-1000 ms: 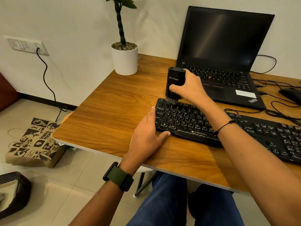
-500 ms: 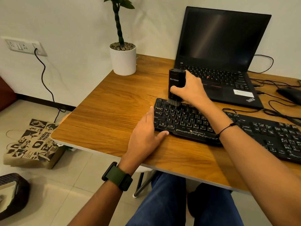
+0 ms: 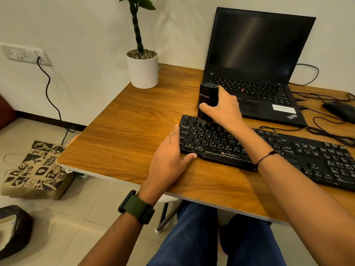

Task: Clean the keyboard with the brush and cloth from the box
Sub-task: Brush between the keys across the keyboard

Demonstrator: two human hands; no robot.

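Now the wooden desk lies under everything, and on it the black keyboard sits just in front of the open laptop. At the keyboard's left end my left hand lies flat with its fingers straight, thumb touching the front edge. My right hand curls round the upright black brush, its bristles touching the upper-left keys.

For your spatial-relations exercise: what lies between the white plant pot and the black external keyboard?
Only bare wooden desk between the white plant pot and black external keyboard, in the head view.
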